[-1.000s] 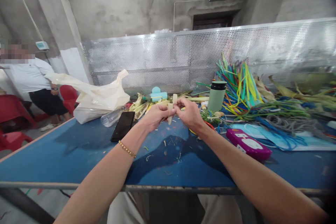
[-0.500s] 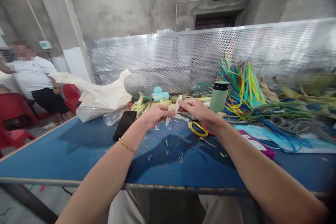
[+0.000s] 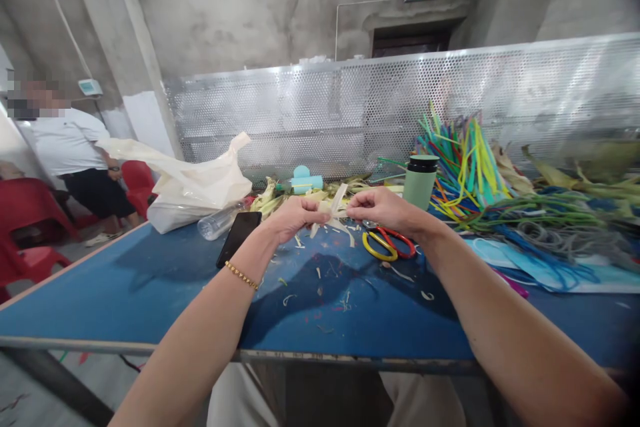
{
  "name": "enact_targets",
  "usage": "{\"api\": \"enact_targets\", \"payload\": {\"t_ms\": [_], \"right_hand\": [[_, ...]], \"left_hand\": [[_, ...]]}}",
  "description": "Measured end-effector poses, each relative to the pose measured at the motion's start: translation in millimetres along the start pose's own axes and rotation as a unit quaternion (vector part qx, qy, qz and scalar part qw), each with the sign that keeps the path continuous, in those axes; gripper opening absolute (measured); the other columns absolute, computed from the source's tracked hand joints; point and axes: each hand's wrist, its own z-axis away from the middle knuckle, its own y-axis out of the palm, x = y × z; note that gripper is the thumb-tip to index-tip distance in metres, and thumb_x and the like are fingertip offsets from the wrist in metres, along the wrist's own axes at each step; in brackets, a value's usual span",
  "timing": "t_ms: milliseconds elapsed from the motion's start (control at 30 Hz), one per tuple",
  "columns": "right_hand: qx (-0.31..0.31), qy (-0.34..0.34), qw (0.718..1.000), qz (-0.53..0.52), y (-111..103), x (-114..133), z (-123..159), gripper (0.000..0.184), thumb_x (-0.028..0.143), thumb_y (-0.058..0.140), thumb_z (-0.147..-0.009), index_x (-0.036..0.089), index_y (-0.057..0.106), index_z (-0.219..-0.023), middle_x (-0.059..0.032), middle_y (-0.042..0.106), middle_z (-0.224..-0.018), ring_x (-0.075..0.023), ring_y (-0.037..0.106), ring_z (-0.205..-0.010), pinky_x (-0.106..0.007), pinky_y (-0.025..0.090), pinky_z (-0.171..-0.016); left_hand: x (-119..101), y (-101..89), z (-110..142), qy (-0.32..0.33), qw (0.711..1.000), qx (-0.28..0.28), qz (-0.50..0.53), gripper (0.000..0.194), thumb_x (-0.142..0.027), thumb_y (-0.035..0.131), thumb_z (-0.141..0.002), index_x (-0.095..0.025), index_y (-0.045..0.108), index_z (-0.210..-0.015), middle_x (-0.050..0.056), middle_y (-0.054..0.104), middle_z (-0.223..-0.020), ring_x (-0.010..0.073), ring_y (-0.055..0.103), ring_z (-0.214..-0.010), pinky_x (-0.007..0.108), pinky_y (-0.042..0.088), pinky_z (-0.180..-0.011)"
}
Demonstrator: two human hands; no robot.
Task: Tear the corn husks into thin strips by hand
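My left hand (image 3: pixel 299 217) is closed in a pinch on a pale strip of corn husk (image 3: pixel 339 196), whose end points upward beyond the fingertips. Just to the right, my right hand (image 3: pixel 379 208) has its fingers curled and its fingertips together beside the strip. Whether anything lies between those fingertips I cannot make out. Under the right wrist lie scissors (image 3: pixel 381 245) with yellow and red handles. Husk scraps (image 3: pixel 345 232) are scattered on the blue table (image 3: pixel 200 310) below both hands.
A phone (image 3: pixel 239 237), a clear bottle (image 3: pixel 216 222) and a white plastic bag (image 3: pixel 197 188) lie left. On the right stand a green flask (image 3: pixel 420 183) and a pile of coloured strips (image 3: pixel 470 160), with face masks (image 3: pixel 540 270) nearby. Another person (image 3: pixel 75 147) stands far left.
My right hand has moved slightly right, away from the husk strip, which now shows between the hands. More of the red scissor handle is visible.
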Motion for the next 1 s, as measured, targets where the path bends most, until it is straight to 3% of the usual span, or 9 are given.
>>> {"api": "enact_targets", "payload": {"t_ms": [200,367,567,700,867,1000], "right_hand": [[0.002,-0.004,1.000,-0.010,-2,9,4,0.028,0.038,0.060,-0.080,0.016,0.063,-0.064,-0.0016,0.061,-0.062,-0.0107,0.051,-0.057,-0.026,0.039,-0.057],[-0.006,0.015,0.994,-0.111,-11,11,9,0.023,0.036,0.066,-0.078,0.016,0.069,-0.087,-0.0018,0.065,-0.066,-0.0124,0.058,-0.059,-0.028,0.045,-0.062],[0.011,-0.053,0.962,-0.269,-15,19,16,0.030,0.041,0.070,-0.078,0.015,0.070,-0.093,-0.0072,0.070,-0.084,-0.0162,0.065,-0.075,-0.033,0.050,-0.075],[0.043,-0.076,0.950,-0.301,-9,23,17,0.040,0.035,0.076,-0.073,0.018,0.068,-0.108,-0.0078,0.071,-0.093,-0.0190,0.067,-0.085,-0.035,0.050,-0.081],[-0.041,-0.100,0.961,-0.255,3,19,9,0.023,0.038,0.069,-0.080,0.017,0.072,-0.089,-0.0031,0.068,-0.079,-0.0100,0.059,-0.062,-0.027,0.047,-0.065],[-0.077,-0.088,0.970,-0.211,11,22,6,0.025,0.042,0.070,-0.076,0.017,0.069,-0.079,-0.0001,0.061,-0.067,-0.0075,0.048,-0.052,-0.024,0.039,-0.050]], "left_hand": [[2,-1.1,-1,0.003,1.000,-0.002,0.000,0.022,-0.024,0.077,-0.063,-0.011,0.060,-0.057,0.000,0.053,-0.056,0.0067,0.041,-0.052,0.025,0.027,-0.052],[3,-4.4,-3,-0.013,0.999,-0.027,0.016,0.022,-0.024,0.078,-0.061,-0.011,0.061,-0.058,0.000,0.054,-0.055,0.0065,0.042,-0.050,0.025,0.027,-0.051],[2,-4.8,-2,-0.042,0.997,-0.030,0.063,0.020,-0.021,0.079,-0.060,-0.010,0.063,-0.060,0.001,0.055,-0.056,0.0071,0.046,-0.050,0.025,0.033,-0.053],[3,-4.9,-2,-0.056,0.994,-0.008,0.097,0.020,-0.021,0.080,-0.061,-0.009,0.065,-0.066,0.002,0.058,-0.059,0.0083,0.050,-0.052,0.026,0.037,-0.055],[4,-4.1,-2,-0.058,0.993,0.006,0.104,0.022,-0.021,0.082,-0.060,-0.008,0.066,-0.068,0.003,0.059,-0.062,0.0075,0.050,-0.053,0.025,0.038,-0.055],[2,-0.9,0,-0.058,0.993,0.003,0.099,0.021,-0.021,0.081,-0.060,-0.009,0.064,-0.063,0.003,0.059,-0.060,0.0079,0.051,-0.053,0.025,0.038,-0.055]]}}
